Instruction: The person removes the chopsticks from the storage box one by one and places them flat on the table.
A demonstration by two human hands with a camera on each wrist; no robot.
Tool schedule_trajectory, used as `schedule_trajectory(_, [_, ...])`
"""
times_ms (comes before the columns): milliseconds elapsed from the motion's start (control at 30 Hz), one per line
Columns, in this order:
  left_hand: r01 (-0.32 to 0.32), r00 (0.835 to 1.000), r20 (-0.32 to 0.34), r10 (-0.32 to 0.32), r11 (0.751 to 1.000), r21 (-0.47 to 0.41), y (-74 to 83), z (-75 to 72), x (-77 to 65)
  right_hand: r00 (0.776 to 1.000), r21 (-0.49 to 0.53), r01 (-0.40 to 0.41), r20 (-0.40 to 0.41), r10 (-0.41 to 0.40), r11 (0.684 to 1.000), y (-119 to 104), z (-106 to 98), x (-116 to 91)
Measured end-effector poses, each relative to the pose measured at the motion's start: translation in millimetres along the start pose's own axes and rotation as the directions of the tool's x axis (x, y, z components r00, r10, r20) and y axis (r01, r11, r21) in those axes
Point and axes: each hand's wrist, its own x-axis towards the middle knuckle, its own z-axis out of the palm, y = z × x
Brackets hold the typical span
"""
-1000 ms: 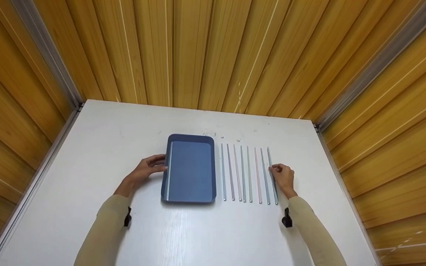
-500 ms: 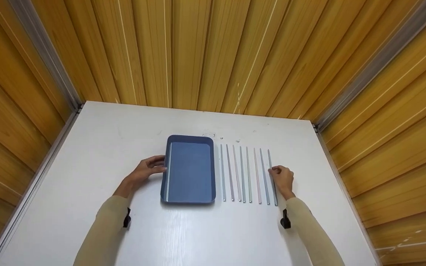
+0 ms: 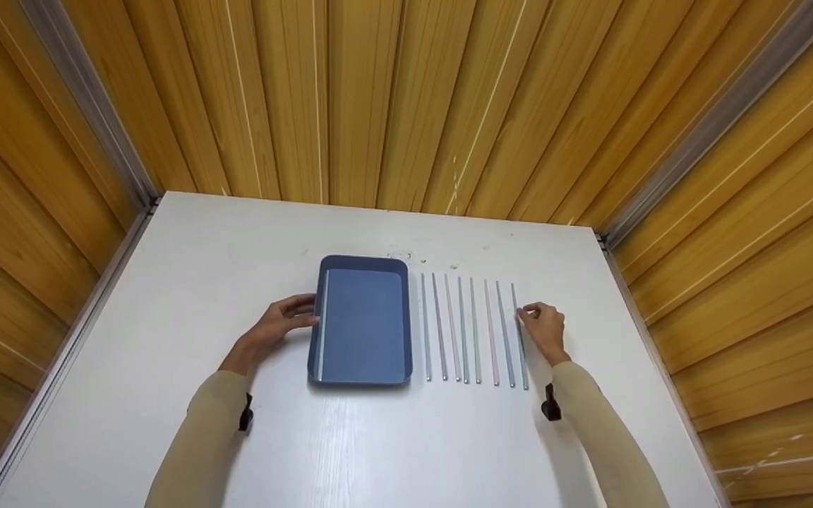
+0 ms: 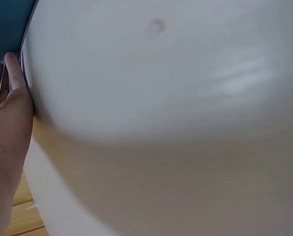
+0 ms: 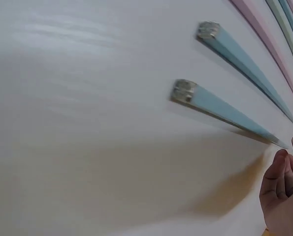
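A blue rectangular tray (image 3: 368,324) lies lengthwise on the white table in the head view. My left hand (image 3: 281,326) touches its left side with fingers and thumb extended; the left wrist view has the thumb against the blue wall. Several pastel chopsticks, among them a pink one (image 3: 491,331), lie side by side right of the tray, thick ends toward me. At the outermost blue chopstick (image 3: 521,353) is my right hand (image 3: 544,330). In the right wrist view its thumb and forefinger stand slightly apart close to the thin end of that chopstick (image 5: 225,110).
Inside the tray's left edge runs a pale strip (image 3: 322,328); whether it is a chopstick or a reflection I cannot tell. Small marks (image 3: 403,256) dot the white table (image 3: 378,451) behind the tray. Wood-patterned walls (image 3: 378,106) close off the back and sides.
The outermost chopstick's thin end has shifted slightly rightward, away from its neighbour. My right hand has moved a little farther up along it. The left hand and tray keep their places.
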Motion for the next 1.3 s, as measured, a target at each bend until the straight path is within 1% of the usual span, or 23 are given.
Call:
schedule_trajectory(100, [-0.005, 1.000, 0.003, 0.005, 1.000, 0.006, -0.4, -0.2, -0.2, 0.999, -0.005, 0.042, -0.011, -0.042, 0.999, -11.0, -4.5, 9.2])
schedule_trajectory(200, [-0.019, 1.000, 0.006, 0.019, 1.000, 0.017, -0.6, -0.9, 0.0, 0.997, 0.002, 0.079, -0.005, -0.079, 0.997, -27.7, -5.5, 16.5])
schedule_trajectory(300, [-0.025, 1.000, 0.002, 0.025, 1.000, 0.018, -0.7, -0.7, 0.7, 0.992, 0.039, 0.113, 0.044, -0.115, 0.993, -48.9, -3.6, 20.5])
schedule_trajectory(400, [-0.022, 1.000, 0.000, 0.022, 1.000, 0.018, -0.7, -0.8, 1.3, 0.982, 0.079, 0.152, 0.097, -0.160, 0.985, -73.3, 1.8, 24.7])
schedule_trajectory(500, [-0.015, 1.000, -0.005, 0.015, 1.000, 0.019, -0.8, -0.9, 1.7, 0.964, 0.110, 0.212, 0.140, -0.226, 0.971, -98.9, 8.8, 27.6])
schedule_trajectory(567, [-0.010, 1.000, -0.009, 0.010, 1.000, 0.016, -0.6, -0.8, 1.6, 0.948, 0.134, 0.254, 0.163, -0.274, 0.958, -116.2, 14.6, 28.8])
schedule_trajectory(667, [0.001, 1.000, -0.022, -0.001, 1.000, 0.010, 0.4, 0.1, 0.7, 0.917, 0.174, 0.303, 0.214, -0.336, 0.937, -140.2, 24.4, 28.8])
schedule_trajectory(733, [-0.005, 1.000, -0.018, 0.005, 1.000, 0.016, 0.8, 0.7, 0.5, 0.896, 0.203, 0.333, 0.237, -0.376, 0.921, -153.7, 31.7, 28.1])
schedule_trajectory(833, [-0.009, 1.000, -0.020, 0.010, 1.000, 0.013, 0.0, 2.5, 1.4, 0.863, 0.238, 0.376, 0.263, -0.432, 0.896, -170.9, 43.5, 25.0])
schedule_trajectory(967, [-0.015, 1.000, -0.009, 0.015, 1.000, 0.009, -1.2, 6.9, 3.4, 0.809, 0.265, 0.428, 0.314, -0.497, 0.864, -187.1, 60.1, 15.8])
schedule_trajectory(1067, [-0.012, 1.000, 0.005, 0.012, 1.000, 0.010, -0.8, 8.8, 3.9, 0.777, 0.263, 0.454, 0.352, -0.522, 0.852, -198.0, 75.3, 7.1])
schedule_trajectory(1167, [-0.025, 1.000, 0.012, 0.024, 0.999, 0.024, -0.7, 9.4, 3.6, 0.768, 0.268, 0.454, 0.366, -0.526, 0.850, -209.2, 95.3, -0.6])
schedule_trajectory(1300, [-0.027, 1.000, 0.007, 0.027, 0.999, 0.031, -0.5, 8.4, 1.7, 0.766, 0.281, 0.428, 0.391, -0.510, 0.859, -222.1, 128.4, -10.5])
